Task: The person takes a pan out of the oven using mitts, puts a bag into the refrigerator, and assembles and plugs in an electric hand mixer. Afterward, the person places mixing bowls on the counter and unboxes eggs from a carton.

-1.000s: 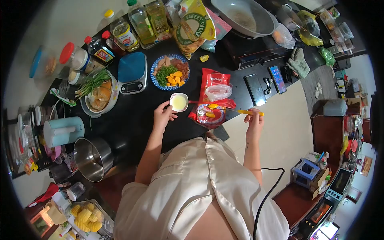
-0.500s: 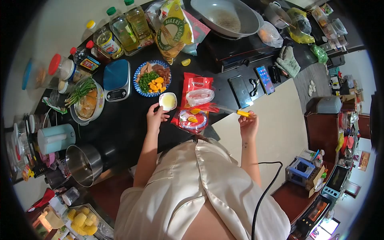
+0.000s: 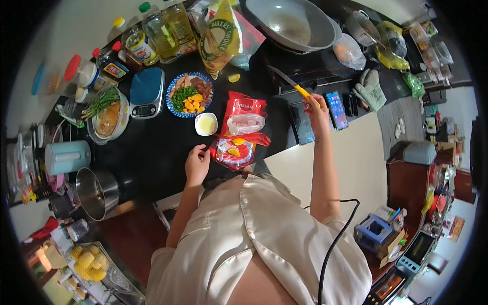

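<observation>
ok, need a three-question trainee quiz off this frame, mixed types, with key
1. Fill in: the yellow-handled knife is in the ___ hand.
2. True or false: the small white dish sits on the black counter, clear of the left hand.
3. In the picture, what stands just left of the blue-rimmed plate?
A) kitchen scale
B) grey pan
C) steel pot

Key
1. Right: the right hand grips its handle.
2. True: a gap shows between dish and fingers.
3. A
</observation>
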`<state>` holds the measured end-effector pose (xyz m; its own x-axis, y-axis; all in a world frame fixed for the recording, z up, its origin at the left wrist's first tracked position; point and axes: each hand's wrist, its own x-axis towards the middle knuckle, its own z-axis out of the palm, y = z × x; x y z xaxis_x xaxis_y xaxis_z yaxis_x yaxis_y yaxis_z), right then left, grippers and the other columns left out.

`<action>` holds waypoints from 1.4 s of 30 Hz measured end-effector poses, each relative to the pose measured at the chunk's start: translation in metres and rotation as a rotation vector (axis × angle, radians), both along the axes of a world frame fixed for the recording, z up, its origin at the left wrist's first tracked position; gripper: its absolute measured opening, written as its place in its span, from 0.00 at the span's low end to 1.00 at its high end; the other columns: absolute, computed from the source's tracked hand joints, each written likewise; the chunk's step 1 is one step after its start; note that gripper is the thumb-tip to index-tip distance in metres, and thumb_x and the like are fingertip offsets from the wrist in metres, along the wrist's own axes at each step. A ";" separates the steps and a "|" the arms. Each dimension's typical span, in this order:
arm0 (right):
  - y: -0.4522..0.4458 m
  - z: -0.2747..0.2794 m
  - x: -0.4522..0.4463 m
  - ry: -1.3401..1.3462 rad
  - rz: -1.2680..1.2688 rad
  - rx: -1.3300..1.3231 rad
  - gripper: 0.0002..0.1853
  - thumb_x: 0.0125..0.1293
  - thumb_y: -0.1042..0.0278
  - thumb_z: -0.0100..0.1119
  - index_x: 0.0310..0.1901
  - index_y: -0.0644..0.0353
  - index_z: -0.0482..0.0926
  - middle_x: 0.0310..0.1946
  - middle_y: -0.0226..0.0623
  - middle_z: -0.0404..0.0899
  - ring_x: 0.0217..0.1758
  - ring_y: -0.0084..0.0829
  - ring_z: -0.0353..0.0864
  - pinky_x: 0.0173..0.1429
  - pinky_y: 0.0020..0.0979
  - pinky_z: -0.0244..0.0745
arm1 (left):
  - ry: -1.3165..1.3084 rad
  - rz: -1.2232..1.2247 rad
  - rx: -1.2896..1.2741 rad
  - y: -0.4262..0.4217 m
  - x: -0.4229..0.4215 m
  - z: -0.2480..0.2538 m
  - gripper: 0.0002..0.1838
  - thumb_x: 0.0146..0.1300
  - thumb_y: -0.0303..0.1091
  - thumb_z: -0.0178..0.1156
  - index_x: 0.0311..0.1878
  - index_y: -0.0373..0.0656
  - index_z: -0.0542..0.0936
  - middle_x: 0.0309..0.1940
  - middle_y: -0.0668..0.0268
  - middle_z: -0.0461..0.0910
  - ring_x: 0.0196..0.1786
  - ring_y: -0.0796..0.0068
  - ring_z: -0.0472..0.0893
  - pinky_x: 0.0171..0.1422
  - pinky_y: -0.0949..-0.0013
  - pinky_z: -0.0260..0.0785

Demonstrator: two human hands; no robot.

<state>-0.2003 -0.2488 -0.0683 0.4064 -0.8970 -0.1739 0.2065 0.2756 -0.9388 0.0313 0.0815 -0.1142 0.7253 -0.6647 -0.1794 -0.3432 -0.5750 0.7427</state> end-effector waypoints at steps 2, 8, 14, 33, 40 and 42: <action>-0.019 -0.005 0.009 0.047 0.006 0.019 0.08 0.66 0.66 0.54 0.44 0.56 0.69 0.34 0.37 0.79 0.26 0.16 0.71 0.30 0.17 0.66 | -0.014 0.045 0.003 -0.005 -0.013 0.008 0.14 0.55 0.37 0.62 0.43 0.42 0.76 0.28 0.63 0.76 0.28 0.69 0.76 0.36 0.67 0.69; -0.032 -0.013 0.022 0.224 -0.144 -0.003 0.16 0.59 0.63 0.63 0.42 0.56 0.67 0.25 0.31 0.76 0.18 0.15 0.68 0.20 0.17 0.62 | -0.081 0.072 0.194 -0.018 -0.034 0.013 0.18 0.51 0.44 0.66 0.38 0.41 0.76 0.31 0.58 0.74 0.35 0.61 0.76 0.40 0.62 0.69; -0.024 -0.007 0.022 0.360 -0.180 -0.098 0.20 0.60 0.63 0.62 0.49 0.60 0.66 0.23 0.32 0.74 0.16 0.17 0.70 0.19 0.18 0.64 | -0.302 -0.008 0.087 -0.024 -0.038 -0.008 0.17 0.51 0.44 0.65 0.33 0.39 0.77 0.25 0.59 0.75 0.32 0.60 0.76 0.36 0.63 0.68; 0.025 -0.025 0.005 0.267 -0.054 0.103 0.26 0.63 0.52 0.56 0.57 0.57 0.62 0.30 0.35 0.76 0.24 0.28 0.78 0.25 0.26 0.74 | 0.925 -0.007 -0.076 -0.050 -0.030 -0.004 0.14 0.60 0.29 0.53 0.49 0.37 0.74 0.33 0.64 0.79 0.30 0.77 0.80 0.28 0.75 0.76; 0.044 -0.039 0.060 0.806 0.437 -0.013 0.36 0.51 0.40 0.64 0.49 0.67 0.74 0.36 0.40 0.80 0.34 0.27 0.79 0.37 0.26 0.73 | 1.009 -0.047 -0.174 -0.053 -0.030 0.000 0.16 0.61 0.28 0.52 0.53 0.40 0.72 0.31 0.67 0.78 0.26 0.81 0.78 0.26 0.79 0.72; 0.042 -0.040 0.075 0.840 0.459 -0.094 0.39 0.44 0.37 0.68 0.46 0.68 0.75 0.34 0.40 0.81 0.35 0.30 0.80 0.39 0.28 0.74 | 1.020 -0.032 -0.189 -0.053 -0.032 -0.002 0.17 0.61 0.28 0.52 0.54 0.40 0.72 0.31 0.67 0.78 0.26 0.82 0.78 0.26 0.79 0.71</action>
